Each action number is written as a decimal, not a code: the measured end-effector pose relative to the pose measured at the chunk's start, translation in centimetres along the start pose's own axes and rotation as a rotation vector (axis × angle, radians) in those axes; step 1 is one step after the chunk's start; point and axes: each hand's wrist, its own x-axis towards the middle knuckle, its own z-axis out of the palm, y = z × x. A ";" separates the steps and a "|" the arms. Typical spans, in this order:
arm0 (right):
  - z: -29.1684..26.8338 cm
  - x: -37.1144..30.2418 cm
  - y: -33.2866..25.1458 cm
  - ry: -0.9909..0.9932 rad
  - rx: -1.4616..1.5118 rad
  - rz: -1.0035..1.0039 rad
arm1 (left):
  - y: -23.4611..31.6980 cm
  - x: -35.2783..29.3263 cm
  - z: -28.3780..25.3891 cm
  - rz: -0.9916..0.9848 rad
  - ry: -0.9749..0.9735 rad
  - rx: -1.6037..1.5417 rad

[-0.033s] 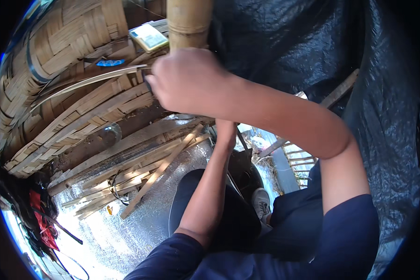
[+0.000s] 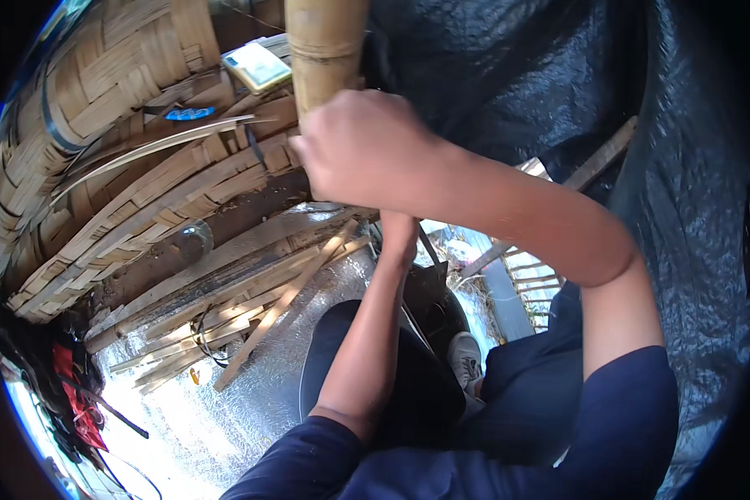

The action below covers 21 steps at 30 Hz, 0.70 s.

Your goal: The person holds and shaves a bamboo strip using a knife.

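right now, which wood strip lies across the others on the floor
The steeply slanting strip, on top of the pile, its lower end out over the silvery sheet; the other strips run at a shallower angle.

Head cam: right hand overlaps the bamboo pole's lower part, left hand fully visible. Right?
Not quite: the left hand is mostly hidden behind the right hand, per the head view. The right hand does overlap the lower part of the bamboo pole.

Right grip [image 2: 363, 152] shifted rightward; gap to pale curved bamboo strip [image 2: 175, 137] wider now.
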 end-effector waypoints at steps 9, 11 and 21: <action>4.9 -15.9 15.0 -0.416 0.970 0.608 | -1.2 -2.7 4.5 -0.036 -0.447 0.226; 4.6 -17.7 15.3 -0.387 1.057 0.580 | -1.6 -3.1 4.6 -0.041 -0.451 0.271; 11.9 -27.8 22.5 0.011 1.340 0.728 | -3.5 -4.2 6.7 0.141 -0.226 0.240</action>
